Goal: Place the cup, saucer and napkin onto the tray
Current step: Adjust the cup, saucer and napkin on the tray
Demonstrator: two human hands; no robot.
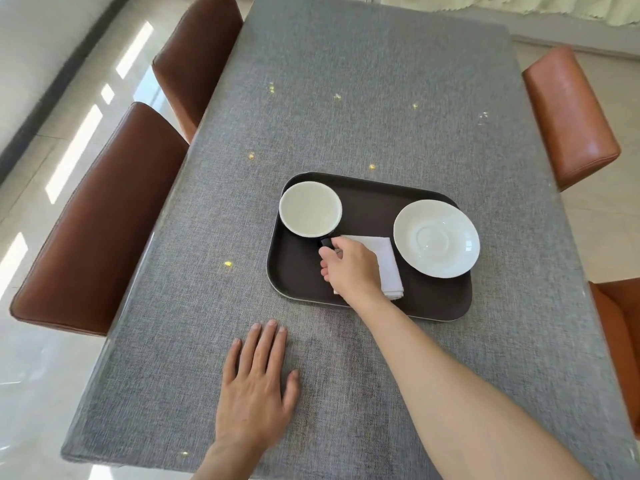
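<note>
Dark rectangular tray (367, 206) holding white cup (310, 208), white saucer (436, 238), folded white napkin (388, 261); right hand (349, 268) fingers pinch the cup's dark handle (326, 241); left hand (256, 386) lies flat, fingers spread, on the grey counter (346, 98).

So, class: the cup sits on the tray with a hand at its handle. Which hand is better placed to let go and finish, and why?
Right. The right hand already holds the cup handle over the tray; the left hand lies flat on the table, well short of the tray.
</note>
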